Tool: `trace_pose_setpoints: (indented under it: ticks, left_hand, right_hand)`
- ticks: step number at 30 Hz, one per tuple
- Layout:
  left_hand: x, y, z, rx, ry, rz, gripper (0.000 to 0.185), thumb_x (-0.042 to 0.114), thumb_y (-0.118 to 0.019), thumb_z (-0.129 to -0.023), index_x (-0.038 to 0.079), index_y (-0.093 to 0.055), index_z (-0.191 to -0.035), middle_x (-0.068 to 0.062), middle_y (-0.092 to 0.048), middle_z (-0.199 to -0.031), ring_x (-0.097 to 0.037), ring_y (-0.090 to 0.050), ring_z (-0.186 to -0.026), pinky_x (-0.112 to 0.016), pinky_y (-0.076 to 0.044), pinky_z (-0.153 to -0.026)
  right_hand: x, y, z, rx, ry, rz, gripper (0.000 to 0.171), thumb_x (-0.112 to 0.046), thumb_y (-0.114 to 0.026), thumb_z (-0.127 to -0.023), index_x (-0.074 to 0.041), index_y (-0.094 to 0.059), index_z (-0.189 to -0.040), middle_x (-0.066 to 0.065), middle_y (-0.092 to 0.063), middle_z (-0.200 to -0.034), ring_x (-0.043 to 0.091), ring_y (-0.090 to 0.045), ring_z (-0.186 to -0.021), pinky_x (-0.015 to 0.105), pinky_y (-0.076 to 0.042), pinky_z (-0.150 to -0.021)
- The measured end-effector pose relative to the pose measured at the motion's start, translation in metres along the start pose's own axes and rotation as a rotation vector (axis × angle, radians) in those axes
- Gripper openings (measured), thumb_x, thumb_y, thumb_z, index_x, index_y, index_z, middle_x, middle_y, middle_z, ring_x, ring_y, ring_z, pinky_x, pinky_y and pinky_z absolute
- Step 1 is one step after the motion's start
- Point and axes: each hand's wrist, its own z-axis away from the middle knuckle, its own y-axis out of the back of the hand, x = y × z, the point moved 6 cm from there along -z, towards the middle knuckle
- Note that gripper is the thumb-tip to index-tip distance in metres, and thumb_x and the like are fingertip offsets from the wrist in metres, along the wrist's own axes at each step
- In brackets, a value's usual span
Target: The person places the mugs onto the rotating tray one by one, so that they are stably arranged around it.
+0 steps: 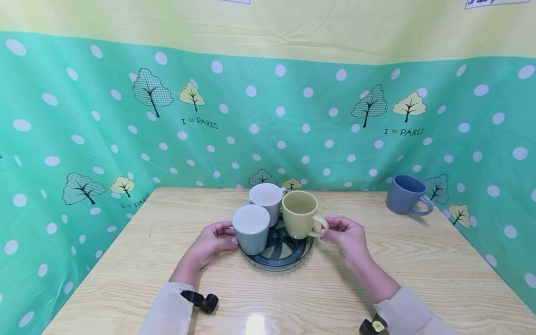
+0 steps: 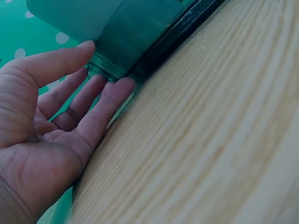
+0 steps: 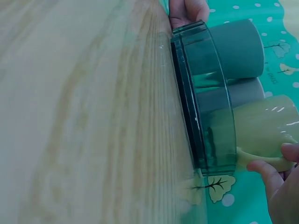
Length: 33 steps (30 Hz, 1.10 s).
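Three mugs stand in a round clear dark-tinted glass tray (image 1: 278,266): a light blue-green mug (image 1: 252,235) at front left, a pale greyish mug (image 1: 274,211) behind it, and a yellow mug (image 1: 296,223) at right. My left hand (image 1: 212,244) is at the tray's left side beside the blue-green mug. In the left wrist view its fingers (image 2: 96,112) reach out loosely to the tray's edge, thumb near the rim. On the other side, my right hand (image 1: 347,236) pinches the handle of the yellow mug, which sits at the tray's right rim (image 3: 219,154).
A blue mug (image 1: 404,194) stands at the back right of the wooden table (image 1: 293,307), its handle pointing right. Behind the table hangs a green and yellow curtain (image 1: 234,111) with dots and trees.
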Motion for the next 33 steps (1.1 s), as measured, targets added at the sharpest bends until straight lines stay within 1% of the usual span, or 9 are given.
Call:
trace_pose_setpoints:
  ticks: [5, 12, 15, 18, 21, 25, 30, 33]
  left_hand:
    - [-0.001, -0.001, -0.001, -0.001, 0.015, -0.015, 0.065, -0.011, -0.072, -0.079, -0.008, -0.045, -0.138, -0.01, -0.062, -0.107, -0.02, -0.065, -0.096, -0.039, -0.057, -0.088]
    - [0.0, -0.002, 0.0, 0.005, 0.03, -0.041, 0.066, -0.01, -0.074, -0.076, -0.009, -0.046, -0.135, -0.012, -0.06, -0.113, -0.021, -0.062, -0.1, -0.037, -0.056, -0.088]
    - [0.001, -0.002, 0.001, 0.008, 0.027, -0.049, 0.065, -0.009, -0.075, -0.076, -0.009, -0.047, -0.134, -0.014, -0.059, -0.115, -0.022, -0.062, -0.102, -0.037, -0.056, -0.089]
    - [0.001, -0.003, 0.001, 0.008, 0.02, -0.057, 0.066, -0.009, -0.075, -0.077, -0.008, -0.046, -0.135, -0.017, -0.058, -0.12, -0.023, -0.061, -0.105, -0.037, -0.056, -0.089]
    - [0.002, -0.003, 0.0, 0.01, 0.012, -0.06, 0.069, -0.009, -0.075, -0.077, -0.006, -0.044, -0.139, -0.019, -0.055, -0.127, -0.025, -0.059, -0.111, -0.036, -0.056, -0.09]
    - [0.001, -0.003, -0.001, 0.008, 0.003, -0.077, 0.074, -0.008, -0.076, -0.077, -0.003, -0.042, -0.142, -0.02, -0.051, -0.135, -0.027, -0.054, -0.119, -0.035, -0.054, -0.092]
    - [0.001, -0.003, 0.0, 0.0, 0.0, -0.083, 0.072, -0.006, -0.076, -0.078, -0.003, -0.044, -0.142, -0.021, -0.049, -0.139, -0.03, -0.052, -0.123, -0.035, -0.054, -0.092]
    - [0.003, -0.003, 0.002, -0.006, 0.008, -0.073, 0.071, -0.005, -0.076, -0.078, -0.003, -0.045, -0.141, -0.021, -0.05, -0.139, -0.03, -0.053, -0.122, -0.036, -0.054, -0.092]
  right_hand:
    - [0.001, -0.002, -0.002, -0.005, 0.012, 0.026, 0.03, 0.021, -0.067, -0.075, 0.007, -0.067, -0.102, 0.011, -0.067, -0.086, 0.018, -0.065, -0.073, 0.032, -0.061, -0.07]
    - [0.004, -0.006, -0.006, -0.006, 0.02, 0.034, 0.03, 0.022, -0.066, -0.074, 0.007, -0.066, -0.099, 0.021, -0.065, -0.091, 0.019, -0.066, -0.071, 0.033, -0.061, -0.069]
    - [0.006, -0.007, -0.007, -0.004, 0.017, 0.04, 0.03, 0.022, -0.067, -0.073, 0.008, -0.066, -0.1, 0.02, -0.066, -0.091, 0.019, -0.066, -0.071, 0.034, -0.061, -0.069]
    - [0.006, -0.009, -0.009, -0.005, 0.01, 0.06, 0.03, 0.021, -0.069, -0.073, 0.009, -0.065, -0.101, 0.017, -0.066, -0.089, 0.018, -0.066, -0.072, 0.033, -0.061, -0.07]
    - [0.004, -0.01, -0.011, -0.006, 0.009, 0.087, 0.031, 0.021, -0.069, -0.073, 0.01, -0.064, -0.102, 0.014, -0.064, -0.087, 0.018, -0.066, -0.073, 0.031, -0.061, -0.07]
    - [0.003, -0.011, -0.015, -0.02, 0.005, 0.126, 0.031, 0.021, -0.069, -0.073, 0.011, -0.063, -0.103, 0.014, -0.064, -0.089, 0.016, -0.065, -0.076, 0.03, -0.06, -0.072]
    - [0.003, -0.011, -0.021, -0.045, 0.005, 0.184, 0.034, 0.019, -0.071, -0.072, 0.01, -0.064, -0.104, 0.014, -0.066, -0.091, 0.018, -0.065, -0.08, 0.03, -0.06, -0.075]
    - [0.003, -0.011, -0.026, -0.068, 0.01, 0.2, 0.032, 0.016, -0.071, -0.076, 0.011, -0.063, -0.106, 0.015, -0.066, -0.094, 0.019, -0.066, -0.081, 0.032, -0.06, -0.076]
